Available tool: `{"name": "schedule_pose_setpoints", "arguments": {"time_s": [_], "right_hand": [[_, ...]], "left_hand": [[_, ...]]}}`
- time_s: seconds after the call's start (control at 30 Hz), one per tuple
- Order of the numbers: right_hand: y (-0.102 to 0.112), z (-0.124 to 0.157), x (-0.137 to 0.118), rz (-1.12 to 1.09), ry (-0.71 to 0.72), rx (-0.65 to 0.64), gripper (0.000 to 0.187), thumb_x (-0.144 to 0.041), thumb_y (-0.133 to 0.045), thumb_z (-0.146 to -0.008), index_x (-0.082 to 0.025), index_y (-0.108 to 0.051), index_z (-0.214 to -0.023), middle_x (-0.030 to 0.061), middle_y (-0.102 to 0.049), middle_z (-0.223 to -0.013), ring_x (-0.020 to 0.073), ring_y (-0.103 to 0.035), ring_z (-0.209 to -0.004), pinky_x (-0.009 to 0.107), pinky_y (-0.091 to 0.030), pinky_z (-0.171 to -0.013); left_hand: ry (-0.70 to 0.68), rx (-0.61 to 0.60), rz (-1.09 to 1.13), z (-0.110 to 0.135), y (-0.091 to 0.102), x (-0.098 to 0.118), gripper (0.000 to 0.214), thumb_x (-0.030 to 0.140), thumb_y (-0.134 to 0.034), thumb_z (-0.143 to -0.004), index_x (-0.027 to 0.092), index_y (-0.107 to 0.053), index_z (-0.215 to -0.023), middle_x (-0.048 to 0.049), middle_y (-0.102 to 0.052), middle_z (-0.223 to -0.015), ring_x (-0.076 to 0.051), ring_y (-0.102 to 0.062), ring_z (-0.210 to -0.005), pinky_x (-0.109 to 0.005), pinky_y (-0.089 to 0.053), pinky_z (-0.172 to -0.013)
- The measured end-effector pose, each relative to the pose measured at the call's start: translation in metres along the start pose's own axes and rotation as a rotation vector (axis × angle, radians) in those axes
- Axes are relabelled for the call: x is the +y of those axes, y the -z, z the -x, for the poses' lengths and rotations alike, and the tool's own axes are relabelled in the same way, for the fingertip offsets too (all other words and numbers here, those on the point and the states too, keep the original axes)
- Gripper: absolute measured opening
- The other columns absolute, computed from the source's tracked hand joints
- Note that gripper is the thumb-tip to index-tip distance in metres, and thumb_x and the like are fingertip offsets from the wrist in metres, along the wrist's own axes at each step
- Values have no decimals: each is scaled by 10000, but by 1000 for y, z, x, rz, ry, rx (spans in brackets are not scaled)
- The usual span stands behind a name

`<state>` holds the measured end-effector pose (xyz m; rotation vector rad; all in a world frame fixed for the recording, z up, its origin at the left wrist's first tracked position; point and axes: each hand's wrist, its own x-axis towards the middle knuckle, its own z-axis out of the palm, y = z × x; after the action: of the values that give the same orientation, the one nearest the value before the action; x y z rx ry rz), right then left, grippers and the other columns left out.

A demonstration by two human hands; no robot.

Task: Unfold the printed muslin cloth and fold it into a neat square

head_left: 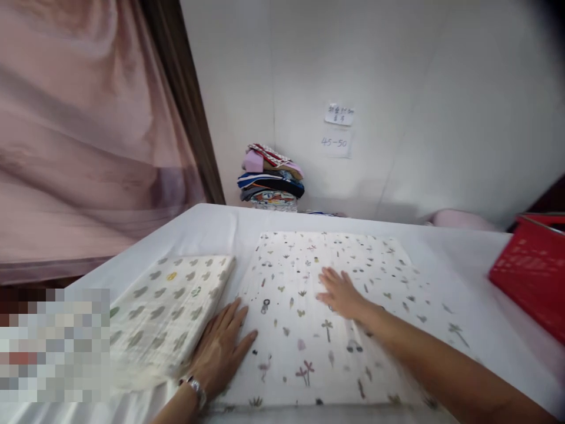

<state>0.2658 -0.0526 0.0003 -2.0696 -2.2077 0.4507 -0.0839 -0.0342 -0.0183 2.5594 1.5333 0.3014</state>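
A white cloth printed with palm trees, flamingos and sunglasses (pixel 304 312) lies spread flat on the white-covered table. My left hand (pixel 223 347) rests with fingers apart at the cloth's left edge, beside a folded cloth with grey-green shapes (pixel 172 300). A silver bracelet circles the left wrist. My right hand (pixel 339 292) lies on the upper middle of the printed cloth, fingers spread, palm down. Neither hand grips anything.
A red box-like object (pixel 534 271) stands at the table's right. Behind the far edge is a stack of folded fabrics (pixel 271 176). A pink curtain (pixel 88 135) hangs at left; paper notes (pixel 338 143) are on the wall.
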Motion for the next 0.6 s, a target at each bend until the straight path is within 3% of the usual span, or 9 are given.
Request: {"name": "schedule_pose_setpoints", "arguments": {"time_s": [0.17, 0.3, 0.37, 0.47, 0.6], "right_hand": [[-12, 80, -27, -100, -7, 40, 695, -616, -165, -878, -241, -57, -1454, 15, 27, -1506, 219, 41, -1374, 443, 19, -1097], [-19, 126, -37, -132, 12, -26, 704, -598, -220, -882, -211, -82, -1454, 38, -4, -1506, 230, 7, -1375, 435, 6, -1103], [-15, 139, -35, -128, -25, 14, 683, -575, -230, -888, -211, -106, -1453, 40, -15, -1508, 232, 0, -1375, 434, -13, -1103], [-5, 152, -15, -44, -176, 116, 660, -551, -245, -892, -204, -152, -1447, 51, -54, -1509, 234, 3, -1375, 445, -16, -1099], [-3, 168, 36, 121, -442, 248, 639, -498, -246, -902, -132, -217, -1425, 104, -87, -1503, 232, -10, -1375, 455, -27, -1093]], "left_hand": [[-49, 34, -14, -7, 0, -2, 618, 539, -379, -816, 146, -470, -1284, -107, -325, -1433, -281, -310, -1305, -463, -272, -1070], [-82, 58, -11, -10, -1, -5, 613, 532, -381, -799, 139, -489, -1257, -119, -340, -1422, -283, -323, -1296, -459, -283, -1060], [-109, 80, 1, -11, -3, -7, 580, 523, -387, -790, 173, -502, -1238, -105, -379, -1401, -287, -335, -1287, -468, -294, -1046], [-163, 104, 23, -13, -6, -9, 528, 512, -398, -779, 225, -519, -1205, -78, -444, -1354, -287, -338, -1284, -474, -295, -1035], [-158, 104, 42, -14, -7, -9, 546, 521, -385, -774, 201, -526, -1194, -94, -452, -1342, -284, -334, -1284, -464, -283, -1041]]}}
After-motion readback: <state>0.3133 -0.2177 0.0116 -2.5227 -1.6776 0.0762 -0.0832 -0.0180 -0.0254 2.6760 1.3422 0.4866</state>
